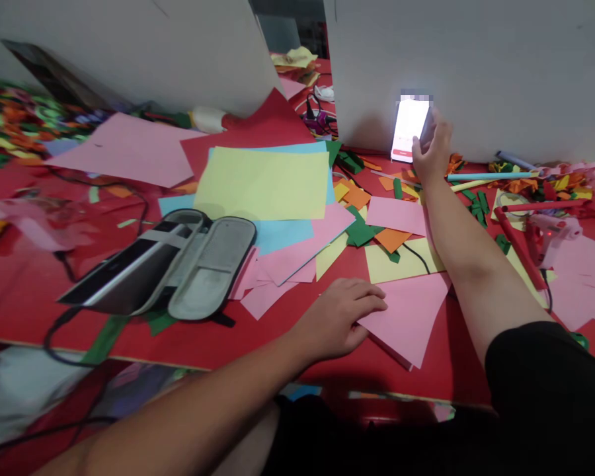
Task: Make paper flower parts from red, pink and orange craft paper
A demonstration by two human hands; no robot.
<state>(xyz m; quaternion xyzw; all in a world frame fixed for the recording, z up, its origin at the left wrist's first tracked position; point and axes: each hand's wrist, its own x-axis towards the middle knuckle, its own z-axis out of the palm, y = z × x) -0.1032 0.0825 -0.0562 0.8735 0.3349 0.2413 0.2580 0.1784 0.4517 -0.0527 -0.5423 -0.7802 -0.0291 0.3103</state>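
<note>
At the back of the table, a smartphone (pixel 409 129) with a brightly lit screen stands almost upright by the pale partition. My right hand (pixel 434 149) grips it along its right edge, with the thumb over the lower part of the screen. My left hand (pixel 344 314) lies palm down near the front of the table. Its fingers reach onto the left edge of a pink paper sheet (pixel 409 314) and hold nothing. Under my right forearm are a smaller pink sheet (pixel 396 215) and pale yellow paper (pixel 401 264).
An unzipped grey-lined case (pixel 211 268) with a dark flat device (pixel 129 271) and cable stands left. A yellow sheet (pixel 268 182) tops a paper pile. A pink glue gun (pixel 553 231) and red paper tubes (pixel 520 248) lie right. The partition (pixel 500 73) bounds the red table.
</note>
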